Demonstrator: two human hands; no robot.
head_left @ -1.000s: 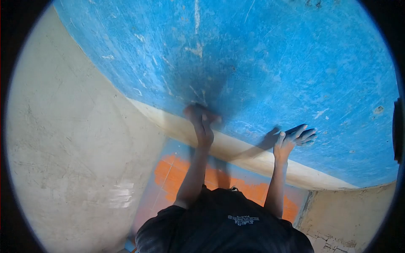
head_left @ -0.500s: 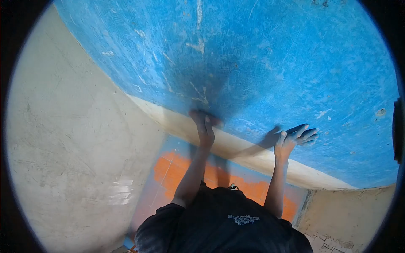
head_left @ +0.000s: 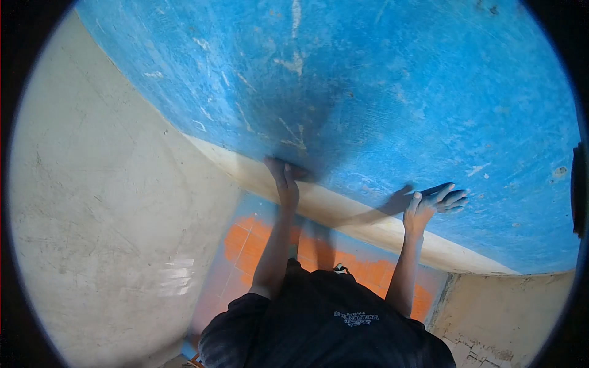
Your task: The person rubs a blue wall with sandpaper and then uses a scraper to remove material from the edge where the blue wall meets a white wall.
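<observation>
A blue painted wall [head_left: 392, 110], scuffed and scratched, fills the upper view, with a cream band [head_left: 343, 211] along its lower edge. My left hand [head_left: 284, 179] presses against the wall just above this band. Its fingers are partly hidden, and a dark flat shape shows beside them; whether that is an object or shadow I cannot make out. Farther right, my right hand [head_left: 429, 207] rests on the blue surface with fingers stretched out and bluish, dusty-looking. Nothing clear shows in it.
A pale grey wall [head_left: 116, 202] rises at the left. Below lies an orange tiled floor [head_left: 245, 242] with blue-grey dust along its edges. A beige wall section [head_left: 509, 313] stands at the lower right. One dark object [head_left: 577, 190] sits at the right edge.
My left hand has shifted slightly left along the wall's lower part. My right hand stays flat, appearing a little farther right as the view shifts slightly.
</observation>
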